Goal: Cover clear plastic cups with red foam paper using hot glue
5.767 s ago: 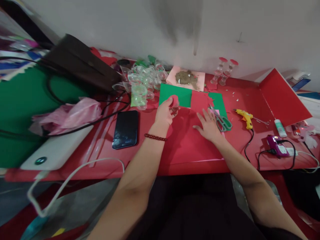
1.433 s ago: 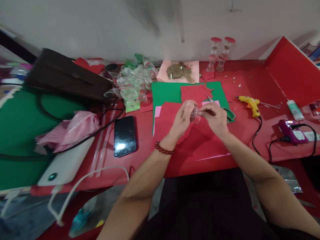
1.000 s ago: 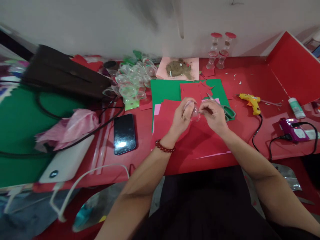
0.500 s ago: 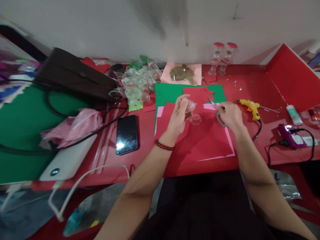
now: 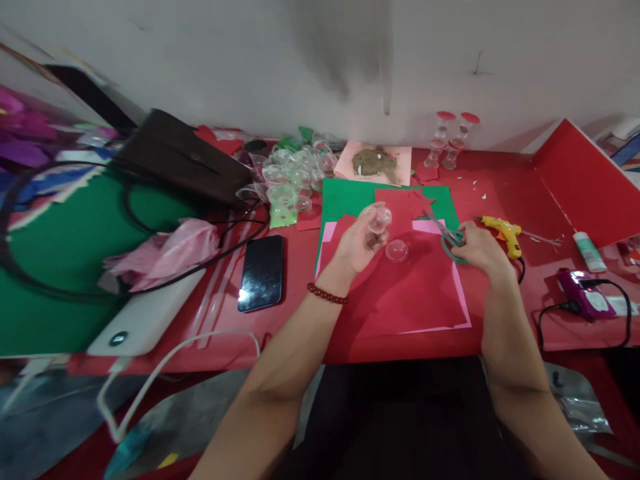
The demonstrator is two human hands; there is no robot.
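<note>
My left hand (image 5: 361, 239), with a red bead bracelet at the wrist, is closed around a small clear plastic cup (image 5: 381, 219) above red paper. Just right of it, a clear plastic lid (image 5: 397, 251) lies on the red sheets (image 5: 400, 300). My right hand (image 5: 479, 248) has its fingers on the grey-green handles of a pair of scissors (image 5: 453, 239). The scissor blades point up and left toward a jagged cut red paper piece (image 5: 423, 202). Beneath the red sheets, pink and green paper (image 5: 345, 193) show at the edges.
Clear plastic cups (image 5: 287, 173) are heaped at the back left, beside brown sand on pink paper (image 5: 343, 167). Two hourglass-like cup stacks (image 5: 452, 150) stand near the wall. A yellow glue gun (image 5: 505, 233) lies rightward, a purple power strip (image 5: 585, 293) beyond it. A phone (image 5: 261, 273) lies left.
My right hand has moved right with the scissors, away from the cut paper, and the scissors show more fully. My left hand has tilted the cup so its round end shows more.
</note>
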